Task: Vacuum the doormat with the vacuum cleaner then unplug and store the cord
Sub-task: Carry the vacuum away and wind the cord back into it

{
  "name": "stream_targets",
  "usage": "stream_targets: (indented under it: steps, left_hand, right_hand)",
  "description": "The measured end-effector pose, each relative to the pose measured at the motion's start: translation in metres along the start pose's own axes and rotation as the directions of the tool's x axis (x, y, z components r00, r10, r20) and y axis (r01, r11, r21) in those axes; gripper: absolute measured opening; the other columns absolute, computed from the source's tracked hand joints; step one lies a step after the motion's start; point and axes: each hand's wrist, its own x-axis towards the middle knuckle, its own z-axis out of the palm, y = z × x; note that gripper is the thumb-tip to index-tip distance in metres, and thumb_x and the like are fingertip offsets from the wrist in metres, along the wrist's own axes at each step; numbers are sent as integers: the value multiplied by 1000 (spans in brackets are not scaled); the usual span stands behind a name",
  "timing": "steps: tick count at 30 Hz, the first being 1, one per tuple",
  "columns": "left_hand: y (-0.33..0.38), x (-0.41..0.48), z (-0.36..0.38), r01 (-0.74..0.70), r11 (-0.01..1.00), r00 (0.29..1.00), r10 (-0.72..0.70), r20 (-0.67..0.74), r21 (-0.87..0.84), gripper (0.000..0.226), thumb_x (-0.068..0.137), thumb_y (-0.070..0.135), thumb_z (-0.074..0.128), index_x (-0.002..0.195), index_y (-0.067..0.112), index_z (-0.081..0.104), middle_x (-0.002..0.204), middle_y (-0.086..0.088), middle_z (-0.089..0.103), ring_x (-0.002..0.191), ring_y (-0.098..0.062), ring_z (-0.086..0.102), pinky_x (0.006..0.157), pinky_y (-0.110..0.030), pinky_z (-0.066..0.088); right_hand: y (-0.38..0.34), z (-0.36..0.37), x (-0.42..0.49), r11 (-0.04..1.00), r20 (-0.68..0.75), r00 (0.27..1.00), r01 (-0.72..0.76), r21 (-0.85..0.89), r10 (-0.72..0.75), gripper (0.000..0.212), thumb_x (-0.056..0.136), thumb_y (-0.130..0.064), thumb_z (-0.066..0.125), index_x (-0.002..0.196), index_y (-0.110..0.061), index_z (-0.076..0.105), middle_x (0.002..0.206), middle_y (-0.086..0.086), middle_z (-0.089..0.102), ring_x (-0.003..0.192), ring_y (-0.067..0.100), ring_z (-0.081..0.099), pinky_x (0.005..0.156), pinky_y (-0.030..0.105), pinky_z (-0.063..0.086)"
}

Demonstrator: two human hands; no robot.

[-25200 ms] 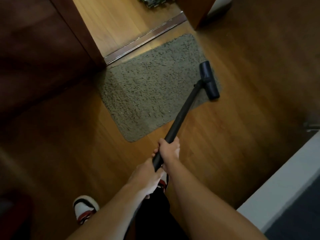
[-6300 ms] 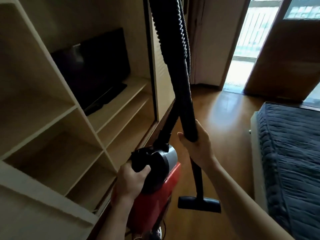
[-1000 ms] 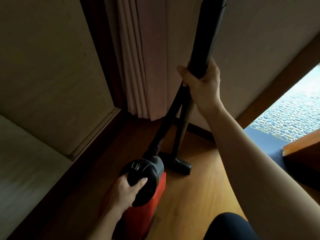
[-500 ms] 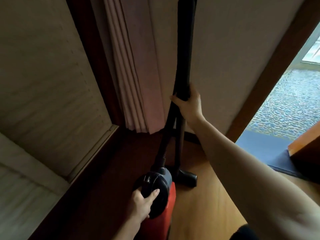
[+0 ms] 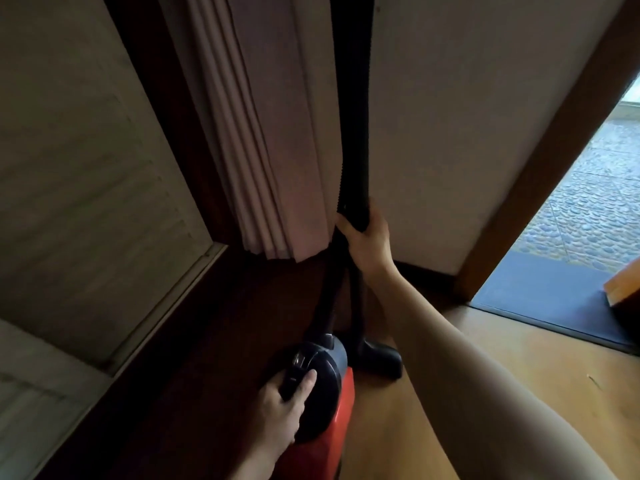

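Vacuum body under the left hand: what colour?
The vacuum body is red, black on top; head view.

A home: wooden floor (image 5: 519, 393), folded curtain (image 5: 270, 133), doorway (image 5: 588, 202)

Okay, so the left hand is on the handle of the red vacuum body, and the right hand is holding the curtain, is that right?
Not quite. The right hand grips the black wand, not the curtain, which hangs just beside it. The left hand is on the handle of the red vacuum body, as you said. The head view shows this.
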Motion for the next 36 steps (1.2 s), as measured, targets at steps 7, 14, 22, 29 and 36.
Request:
stream_targets:
  steps: [7,14,22,29,36]
  left_hand:
    - [8,16,9,-19,999,998,17,63,27,28,87,59,56,68,41,64,46,5,37,32,-9,32,38,-22,30]
    - [22,42,25,37,999,994,-38,103,12,40,90,57,55,70,22,54,47,7,30,34,-7,24,38,-19,21]
    - [44,76,54,41,999,997,-42,64,6,43,92,55,54,74,16,54,45,8,33,34,-8,26,36,-19,23]
    - [53,105,74,11,1000,997,-12,72,18,40,92,55,56,67,23,55,44,10,36,32,-6,30,34,-19,24]
    - [51,114,82,-62,993,997,57,56,99,34,92,54,54,71,27,58,38,14,43,30,-1,40,38,-15,28]
  right_hand:
    - [2,-24,25,998,-62,998,4,60,0,22,94,-22,73,105,-32,57,97,-7,68,79,-2,66,75,27,60]
    - [13,-39,47,995,-80,996,47,94,-39,25,94,-19,72,114,-23,58,96,-10,67,82,-5,66,73,16,55]
    - [31,-40,71,992,-22,992,126,30,-125,34,95,-23,71,119,-5,55,98,16,61,89,21,63,85,46,56]
    - [64,-47,73,999,-50,998,41,-23,-42,38,94,-24,72,125,-8,57,105,9,68,95,23,69,85,44,60]
    - [66,-58,85,996,-23,996,85,-39,-86,30,95,-15,71,122,-10,58,97,-9,65,87,2,66,80,22,57]
